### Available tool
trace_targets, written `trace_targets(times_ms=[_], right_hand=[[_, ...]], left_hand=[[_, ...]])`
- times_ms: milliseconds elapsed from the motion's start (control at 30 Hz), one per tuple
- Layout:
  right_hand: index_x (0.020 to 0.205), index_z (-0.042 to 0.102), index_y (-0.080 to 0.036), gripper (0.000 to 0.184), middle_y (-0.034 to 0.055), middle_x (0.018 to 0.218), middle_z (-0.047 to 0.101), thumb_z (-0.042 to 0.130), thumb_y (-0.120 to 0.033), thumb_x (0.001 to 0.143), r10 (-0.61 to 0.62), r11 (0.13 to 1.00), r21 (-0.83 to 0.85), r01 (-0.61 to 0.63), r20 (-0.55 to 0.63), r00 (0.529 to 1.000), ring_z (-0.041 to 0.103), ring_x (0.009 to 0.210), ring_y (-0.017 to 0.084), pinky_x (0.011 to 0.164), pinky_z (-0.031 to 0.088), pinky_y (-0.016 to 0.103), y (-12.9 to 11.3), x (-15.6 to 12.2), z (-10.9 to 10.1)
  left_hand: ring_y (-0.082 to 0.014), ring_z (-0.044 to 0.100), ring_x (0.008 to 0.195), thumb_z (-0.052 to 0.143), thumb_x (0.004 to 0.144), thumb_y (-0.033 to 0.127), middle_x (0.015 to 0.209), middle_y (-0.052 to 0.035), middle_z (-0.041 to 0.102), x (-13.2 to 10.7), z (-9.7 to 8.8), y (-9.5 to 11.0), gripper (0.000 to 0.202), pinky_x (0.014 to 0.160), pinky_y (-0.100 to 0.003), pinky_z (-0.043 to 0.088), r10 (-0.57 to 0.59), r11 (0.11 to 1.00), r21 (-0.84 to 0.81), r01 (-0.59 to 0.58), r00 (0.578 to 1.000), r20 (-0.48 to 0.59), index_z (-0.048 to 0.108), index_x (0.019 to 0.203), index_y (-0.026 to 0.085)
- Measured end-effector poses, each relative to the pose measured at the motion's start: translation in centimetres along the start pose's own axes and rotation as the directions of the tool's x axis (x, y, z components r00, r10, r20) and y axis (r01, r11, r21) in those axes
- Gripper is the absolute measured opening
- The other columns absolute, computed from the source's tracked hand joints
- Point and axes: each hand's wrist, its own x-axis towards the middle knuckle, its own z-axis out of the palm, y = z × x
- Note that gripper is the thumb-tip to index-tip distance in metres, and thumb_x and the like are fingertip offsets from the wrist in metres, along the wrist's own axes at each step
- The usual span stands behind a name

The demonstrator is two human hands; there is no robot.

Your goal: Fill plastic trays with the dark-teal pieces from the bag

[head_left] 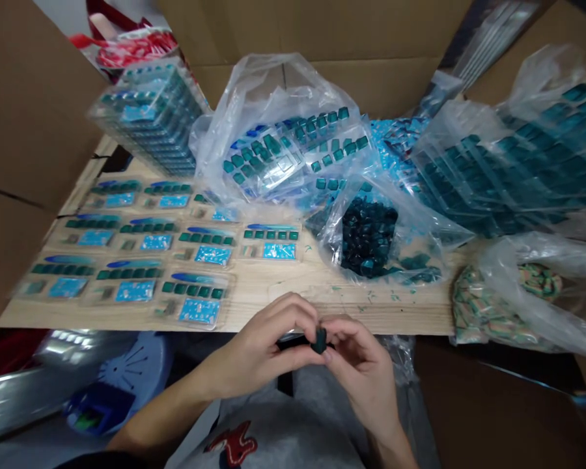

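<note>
Both hands meet just in front of the table's front edge, pinching one small dark green faceted piece (pixel 319 340) between the fingertips. My left hand (pixel 278 339) grips it from the left with thumb and index finger. From the right, my right hand (pixel 359 358) closes its thumb and fingers on the same piece. A clear plastic bag (pixel 420 244) full of loose dark green pieces (pixel 370 234) lies open on the table beyond my hands. To the left, several clear blister packs (pixel 195 296) lie in rows, each with a row of green pieces, a blue patterned packet and a blue pen-like tool.
A tall stack of filled packs (pixel 151 124) stands at the back left. Behind the rows is a large clear bag (pixel 283 85) of green pieces in trays; another tray stack (pixel 517 163) is at the right. A bag of patterned pieces (pixel 483 306) sits at the right edge. Green crumbs dot the wooden table (pixel 254 286).
</note>
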Motion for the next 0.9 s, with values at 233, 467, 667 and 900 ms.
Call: trace_targets(times_ms=[233, 467, 667, 900], right_hand=[[0.106, 0.072, -0.033, 0.037, -0.0005, 0.092, 0.075, 0.066, -0.008, 0.08, -0.094, 0.969, -0.228, 0.1, 0.037, 0.995, 0.069, 0.082, 0.015, 0.074, 0.056, 0.025, 1.2, -1.4, -1.0], [0.111, 0.07, -0.033, 0.032, 0.0009, 0.095, 0.077, 0.062, -0.015, 0.086, 0.004, 0.992, -0.124, -0.002, 0.014, 1.0, 0.074, 0.084, 0.017, 0.075, 0.061, 0.028, 0.8, -1.0, -1.0], [0.115, 0.068, -0.034, 0.029, 0.0009, 0.094, 0.078, 0.061, -0.021, 0.089, 0.034, 0.996, -0.085, -0.027, 0.073, 0.997, 0.074, 0.084, 0.017, 0.075, 0.06, 0.027, 0.2, -1.0, -1.3], [0.102, 0.067, -0.032, 0.014, -0.0029, 0.079, 0.075, 0.063, -0.031, 0.089, 0.072, 0.994, 0.088, -0.068, -0.036, 0.997, 0.071, 0.07, 0.013, 0.071, 0.058, 0.025, -0.5, -0.8, -0.4]], left_hand=[[-0.0133, 0.059, 0.086, 0.052, 0.094, 0.021, 0.091, -0.003, 0.057, -0.6, 0.1, -0.1, 0.007, 0.077, -0.024, 0.049, -0.073, 0.996, 0.058, 0.071, 0.997, 0.035, 0.058, 0.09, 0.02], [-0.0169, 0.057, 0.098, 0.055, 0.093, 0.021, 0.102, -0.0052, 0.055, -0.6, 1.2, 0.4, 0.015, 0.082, -0.027, 0.051, -0.103, 0.983, 0.146, 0.108, 0.994, -0.043, 0.052, 0.107, 0.023], [-0.0163, 0.057, 0.094, 0.053, 0.093, 0.019, 0.099, -0.0055, 0.057, -0.2, 1.8, 0.8, 0.017, 0.08, -0.027, 0.05, 0.041, 0.946, 0.323, -0.002, 0.993, -0.113, 0.05, 0.11, 0.021], [-0.0152, 0.057, 0.091, 0.054, 0.093, 0.019, 0.098, -0.0059, 0.06, 0.0, 1.2, 0.8, 0.015, 0.079, -0.026, 0.048, 0.142, 0.895, 0.439, -0.074, 0.982, -0.123, 0.055, 0.108, 0.018]])
